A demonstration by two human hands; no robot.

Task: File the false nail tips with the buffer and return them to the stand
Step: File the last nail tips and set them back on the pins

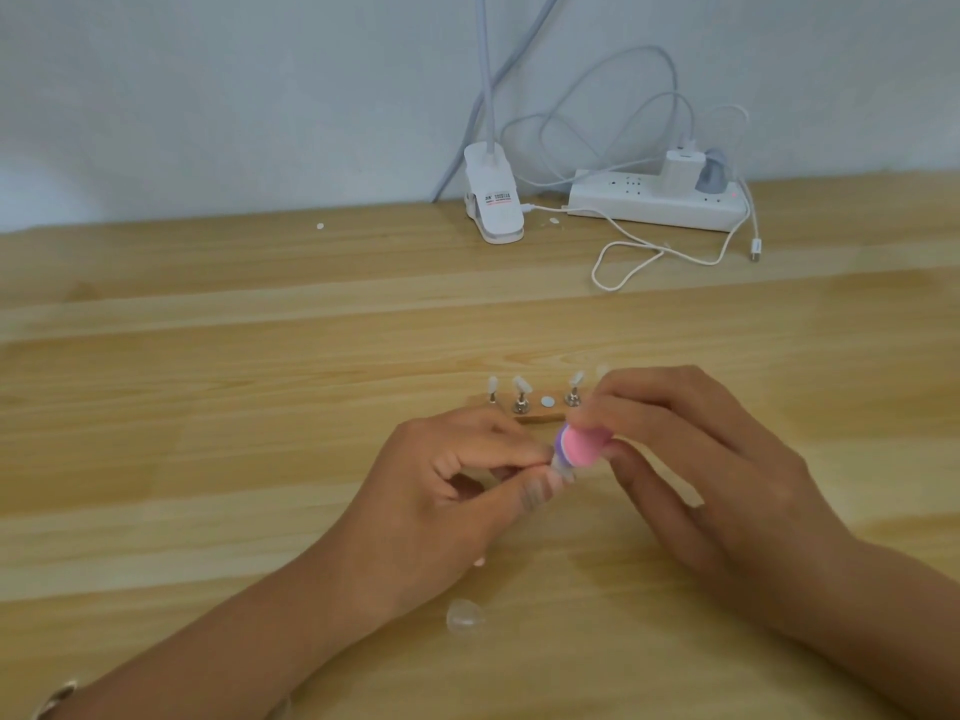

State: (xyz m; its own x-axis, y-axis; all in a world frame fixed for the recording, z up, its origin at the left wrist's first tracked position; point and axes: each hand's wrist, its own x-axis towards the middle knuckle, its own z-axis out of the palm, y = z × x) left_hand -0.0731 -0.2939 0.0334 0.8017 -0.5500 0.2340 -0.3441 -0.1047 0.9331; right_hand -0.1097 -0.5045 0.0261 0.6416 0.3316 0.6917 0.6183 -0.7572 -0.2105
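Wooden stand [537,418] with nail tips [518,385], left grip [441,491] pinching tip [563,468], right grip [701,459] holding buffer [577,446]

Pale wood surface [208,356] runs right across, with a plain light wall [208,96] behind it. Far centre, a white clip lamp [493,205] stands at the back edge, its neck [485,70] climbing out of shot. Just right of it lies a white power strip [654,205], a red light [734,195] glowing at its right end. A white charger [683,171] and a grey plug [714,174] sit in it side by side. A white cable [623,262] loops on the wood, its free end [756,249] lying loose. One white fleck [320,226] lies far left.
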